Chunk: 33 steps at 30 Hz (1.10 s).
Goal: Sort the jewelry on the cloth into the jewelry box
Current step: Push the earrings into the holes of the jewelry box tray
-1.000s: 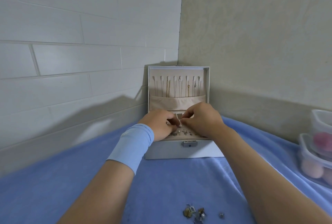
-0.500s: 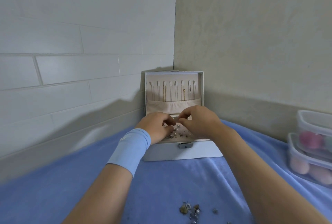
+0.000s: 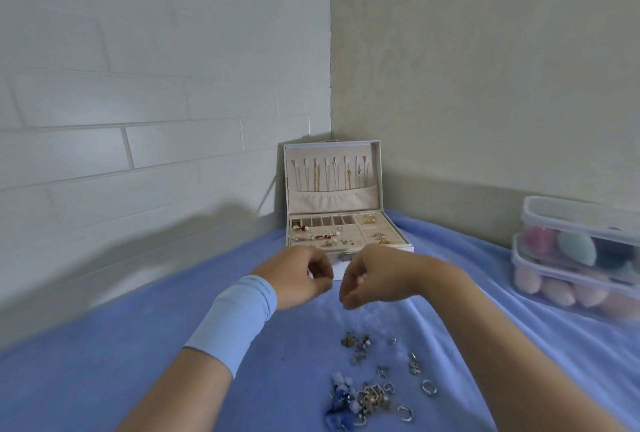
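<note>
At twelve o'clock from the hands, the jewelry box (image 3: 332,199) stands open on the blue cloth (image 3: 138,362), with small pieces in its tray. The left hand (image 3: 301,276) and right hand (image 3: 369,276) hang close together just in front of it, fingers curled. They look blurry, so I cannot tell if they pinch anything. The loose jewelry (image 3: 374,390) lies on the cloth at five o'clock.
</note>
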Each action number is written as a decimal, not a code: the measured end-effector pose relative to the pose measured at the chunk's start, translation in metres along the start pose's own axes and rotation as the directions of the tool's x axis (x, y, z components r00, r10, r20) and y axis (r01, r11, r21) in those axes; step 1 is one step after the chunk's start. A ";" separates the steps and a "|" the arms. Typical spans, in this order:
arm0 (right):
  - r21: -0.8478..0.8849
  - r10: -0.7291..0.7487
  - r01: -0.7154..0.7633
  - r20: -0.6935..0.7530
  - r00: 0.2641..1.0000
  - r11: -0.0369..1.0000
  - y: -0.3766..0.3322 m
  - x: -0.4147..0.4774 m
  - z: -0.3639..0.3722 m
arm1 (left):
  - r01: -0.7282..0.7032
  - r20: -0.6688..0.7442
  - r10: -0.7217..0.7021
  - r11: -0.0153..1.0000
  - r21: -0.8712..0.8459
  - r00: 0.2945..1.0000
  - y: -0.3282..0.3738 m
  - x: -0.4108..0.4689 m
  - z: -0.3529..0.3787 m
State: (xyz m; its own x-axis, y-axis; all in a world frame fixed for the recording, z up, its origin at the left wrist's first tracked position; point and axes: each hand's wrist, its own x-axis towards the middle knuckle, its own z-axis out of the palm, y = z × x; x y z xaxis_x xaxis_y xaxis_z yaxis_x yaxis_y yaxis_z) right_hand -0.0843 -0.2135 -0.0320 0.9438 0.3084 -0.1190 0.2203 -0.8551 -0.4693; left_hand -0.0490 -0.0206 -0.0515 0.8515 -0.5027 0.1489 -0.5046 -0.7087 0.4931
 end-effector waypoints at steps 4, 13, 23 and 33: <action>-0.029 0.049 -0.046 0.120 0.992 0.999 0.000 -0.010 0.007 | 0.046 0.194 -0.028 0.995 -0.087 0.981 0.000 -0.022 0.010; -0.072 0.097 -0.083 0.227 0.969 0.994 0.012 -0.012 0.008 | 0.022 0.309 0.018 0.992 -0.124 0.951 0.007 -0.021 0.028; 0.242 0.030 -0.025 -0.018 0.999 0.970 0.030 -0.008 0.013 | 0.097 0.238 -0.026 0.951 -0.292 0.971 -0.005 -0.015 0.013; 0.471 0.034 0.102 -0.273 0.962 0.876 0.022 0.004 0.014 | 0.028 0.012 -0.025 0.932 -0.361 1.000 -0.006 -0.007 0.009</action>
State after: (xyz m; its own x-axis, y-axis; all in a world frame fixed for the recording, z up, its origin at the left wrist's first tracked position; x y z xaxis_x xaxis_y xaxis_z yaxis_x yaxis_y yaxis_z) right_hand -0.0792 -0.2255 -0.0546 0.9822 0.1536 0.1080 0.1734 -0.5214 -0.8355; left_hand -0.0536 -0.0172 -0.0626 0.8621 -0.4908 0.1260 -0.3952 -0.4957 0.7733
